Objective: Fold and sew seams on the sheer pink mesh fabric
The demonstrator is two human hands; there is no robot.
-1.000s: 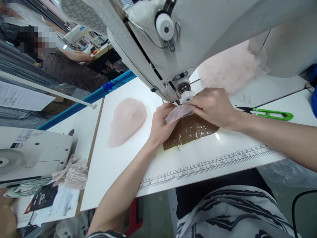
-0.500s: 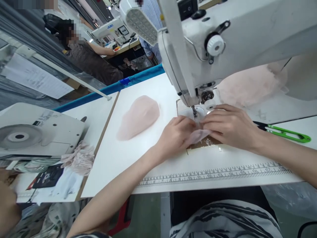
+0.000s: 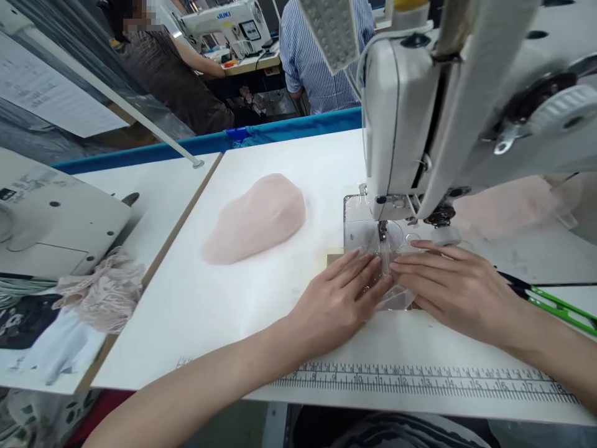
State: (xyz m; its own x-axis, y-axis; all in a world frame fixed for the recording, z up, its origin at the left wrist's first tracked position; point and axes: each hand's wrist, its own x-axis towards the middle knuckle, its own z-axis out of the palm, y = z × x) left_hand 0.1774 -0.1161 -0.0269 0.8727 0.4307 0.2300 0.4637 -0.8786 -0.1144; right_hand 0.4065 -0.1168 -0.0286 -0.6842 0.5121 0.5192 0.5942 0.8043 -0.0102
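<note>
A small piece of sheer, pale fabric (image 3: 395, 298) lies in front of the presser foot (image 3: 382, 230) of a white sewing machine (image 3: 396, 118). My left hand (image 3: 342, 295) rests on the left of it, fingers stretched out and lying nearly flat. From the other side my right hand (image 3: 452, 283) touches the fabric, its fingers also extended and close together. A narrow strip of the fabric runs between my fingertips up to the foot. Part of the piece is hidden under both hands.
A pale pink fabric piece (image 3: 261, 218) lies left on the white table; more pink fabric (image 3: 508, 205) is behind the machine arm. Green-handled snips (image 3: 559, 308) lie beside my right forearm. A printed ruler (image 3: 405, 379) follows the front edge. Two people sit beyond the blue trough (image 3: 298, 124).
My fingers have gone from bunched around the fabric to flattened out on it. The fabric now lies flatter before the foot. The head view has moved closer to the machine.
</note>
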